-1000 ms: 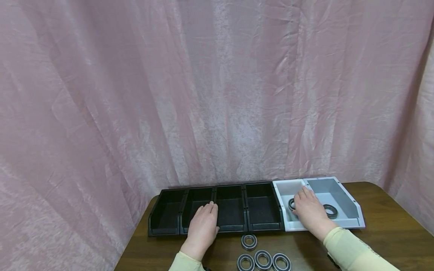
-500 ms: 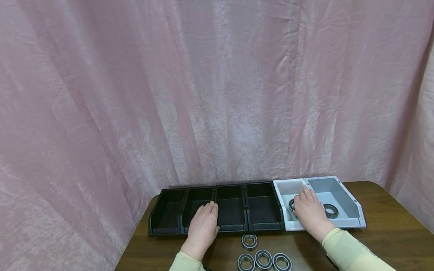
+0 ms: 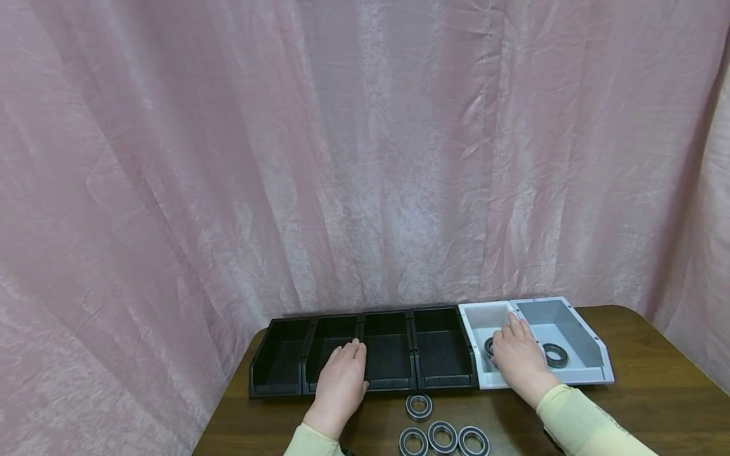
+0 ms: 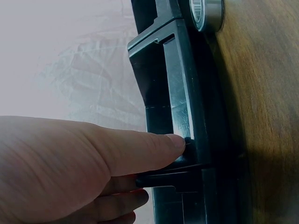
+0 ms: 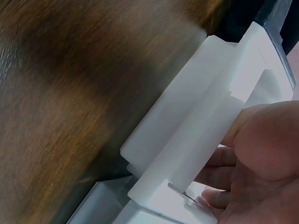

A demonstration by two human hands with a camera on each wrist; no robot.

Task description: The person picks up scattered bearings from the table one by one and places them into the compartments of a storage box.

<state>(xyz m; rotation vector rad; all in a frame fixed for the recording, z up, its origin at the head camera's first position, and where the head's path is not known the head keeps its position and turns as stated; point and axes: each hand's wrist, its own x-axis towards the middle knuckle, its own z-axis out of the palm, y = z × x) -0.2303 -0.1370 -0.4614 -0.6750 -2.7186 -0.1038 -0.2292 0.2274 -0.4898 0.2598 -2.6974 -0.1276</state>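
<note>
My left hand [image 3: 340,382] rests on the row of black bins [image 3: 390,384], fingers straight over a divider. In the left wrist view its thumb [image 4: 154,147] touches a bin's front lip, and it holds nothing visible. My right hand [image 3: 520,358] reaches over the white bin [image 3: 496,381], its fingertips near the wall shared with the grey bin [image 3: 584,377]. The right wrist view shows its fingers [image 5: 218,177] loosely bent past the white lip; the thumb tip is hidden. A ball bearing [image 3: 486,347] in the white bin is partly covered by this hand. Another bearing [image 3: 556,364] lies in the grey bin.
In front of the bins, several bearings lie on the wooden table [image 3: 256,430]: one bearing [image 3: 419,418] by the black bins, others such as this bearing [image 3: 442,451] in a row nearer the front. A pink curtain [image 3: 365,158] hangs behind.
My right hand and forearm have shifted very slightly left over the white bin. The left hand and the bearings stay where they were.
</note>
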